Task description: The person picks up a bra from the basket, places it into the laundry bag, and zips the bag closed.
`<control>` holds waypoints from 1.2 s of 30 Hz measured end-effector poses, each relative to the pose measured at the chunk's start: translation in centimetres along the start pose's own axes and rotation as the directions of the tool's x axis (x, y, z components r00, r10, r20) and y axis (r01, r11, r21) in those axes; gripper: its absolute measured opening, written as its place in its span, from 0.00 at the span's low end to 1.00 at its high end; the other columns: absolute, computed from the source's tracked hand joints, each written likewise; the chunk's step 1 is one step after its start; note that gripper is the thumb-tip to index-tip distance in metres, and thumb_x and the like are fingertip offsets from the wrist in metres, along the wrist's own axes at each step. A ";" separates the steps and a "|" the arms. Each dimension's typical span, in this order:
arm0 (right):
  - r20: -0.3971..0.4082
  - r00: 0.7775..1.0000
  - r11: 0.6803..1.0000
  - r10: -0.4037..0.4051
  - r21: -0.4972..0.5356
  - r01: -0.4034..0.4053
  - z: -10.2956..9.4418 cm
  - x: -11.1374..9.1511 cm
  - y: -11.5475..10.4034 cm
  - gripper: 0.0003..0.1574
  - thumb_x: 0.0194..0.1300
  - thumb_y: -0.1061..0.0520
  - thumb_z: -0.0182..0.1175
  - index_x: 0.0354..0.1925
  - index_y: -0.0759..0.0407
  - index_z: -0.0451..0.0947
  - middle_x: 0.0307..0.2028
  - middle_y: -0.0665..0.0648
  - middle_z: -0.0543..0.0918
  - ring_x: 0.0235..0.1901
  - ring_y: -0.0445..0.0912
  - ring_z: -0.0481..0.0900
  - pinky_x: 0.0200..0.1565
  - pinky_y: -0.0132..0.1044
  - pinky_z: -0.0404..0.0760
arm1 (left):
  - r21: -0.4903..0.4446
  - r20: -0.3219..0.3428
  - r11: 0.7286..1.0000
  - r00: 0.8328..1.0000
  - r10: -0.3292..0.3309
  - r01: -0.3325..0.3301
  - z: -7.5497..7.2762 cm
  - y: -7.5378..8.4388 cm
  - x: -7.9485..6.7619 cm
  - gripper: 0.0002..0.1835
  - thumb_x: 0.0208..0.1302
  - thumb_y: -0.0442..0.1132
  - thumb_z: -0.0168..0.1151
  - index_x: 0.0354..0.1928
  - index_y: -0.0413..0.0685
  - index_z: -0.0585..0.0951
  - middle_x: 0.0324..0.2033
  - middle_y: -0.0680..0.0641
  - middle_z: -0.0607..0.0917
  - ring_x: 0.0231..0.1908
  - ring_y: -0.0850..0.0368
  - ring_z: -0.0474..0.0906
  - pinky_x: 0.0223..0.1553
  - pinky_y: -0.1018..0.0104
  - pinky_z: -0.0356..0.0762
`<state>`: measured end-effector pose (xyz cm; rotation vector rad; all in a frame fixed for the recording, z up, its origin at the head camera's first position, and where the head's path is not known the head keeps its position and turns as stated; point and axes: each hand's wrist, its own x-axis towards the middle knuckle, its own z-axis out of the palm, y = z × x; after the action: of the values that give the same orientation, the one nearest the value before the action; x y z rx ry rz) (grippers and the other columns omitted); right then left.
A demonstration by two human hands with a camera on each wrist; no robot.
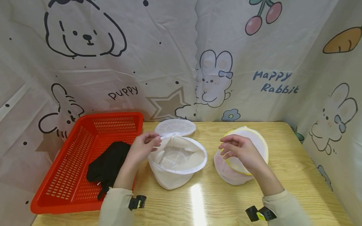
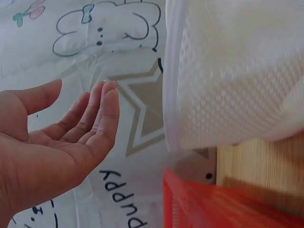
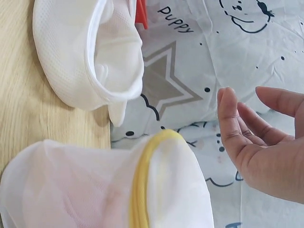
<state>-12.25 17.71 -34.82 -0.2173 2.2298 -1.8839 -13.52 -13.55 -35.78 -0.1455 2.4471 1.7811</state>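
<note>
A white mesh laundry bag (image 1: 171,180) stands on the table with its round mouth unzipped and its lid (image 1: 175,127) folded back behind it. My left hand (image 1: 142,147) hovers at the bag's left rim, fingers loosely bent and nothing in them; the left wrist view shows the palm bare. To the right stands a second mesh laundry bag (image 1: 230,177) with yellow trim, its round top covered and something pinkish showing through its side. My right hand (image 1: 240,152) hangs over this bag, relaxed and holding nothing, the thumb apart from the fingers in the right wrist view.
At the left, a red plastic basket (image 1: 65,201) holds a black cloth item (image 1: 108,163) with a dangling strap. The wooden table (image 1: 291,175) meets a printed cloth backdrop (image 1: 169,72) at the rear, and more of that cloth hangs on the right.
</note>
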 end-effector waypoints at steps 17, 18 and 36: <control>0.034 0.999 0.998 0.042 -0.044 -0.041 2.9 3.0 0.3 0.16 0.65 0.65 0.52 0.48 0.77 0.70 0.40 0.65 0.80 0.38 0.50 0.80 0.41 0.41 0.81 | -0.029 -0.089 0.997 0.994 0.066 -0.069 -6.3 -9.7 3.6 0.23 0.63 0.49 0.58 0.53 0.40 0.74 0.41 0.39 0.82 0.40 0.49 0.80 0.39 0.61 0.81; 0.035 0.998 0.998 0.042 -0.047 -0.040 3.1 3.2 0.3 0.16 0.65 0.66 0.52 0.48 0.77 0.70 0.41 0.65 0.80 0.38 0.50 0.80 0.42 0.41 0.81 | -0.034 -0.097 0.996 0.992 0.079 -0.082 -6.9 -11.9 4.9 0.24 0.62 0.51 0.59 0.53 0.42 0.74 0.41 0.40 0.82 0.40 0.49 0.80 0.38 0.61 0.81; -0.028 0.986 0.959 0.167 -0.227 -0.169 5.3 5.4 1.8 0.19 0.64 0.66 0.51 0.52 0.75 0.70 0.50 0.69 0.76 0.49 0.56 0.74 0.50 0.47 0.75 | 0.153 -0.208 0.988 0.978 0.026 0.006 -13.5 -18.3 6.3 0.32 0.57 0.66 0.53 0.55 0.52 0.72 0.44 0.46 0.81 0.42 0.52 0.80 0.37 0.63 0.81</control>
<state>-16.02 11.67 -37.80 -0.0528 2.3867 -1.5449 -17.60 -32.09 -49.77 -0.3229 2.7223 1.6504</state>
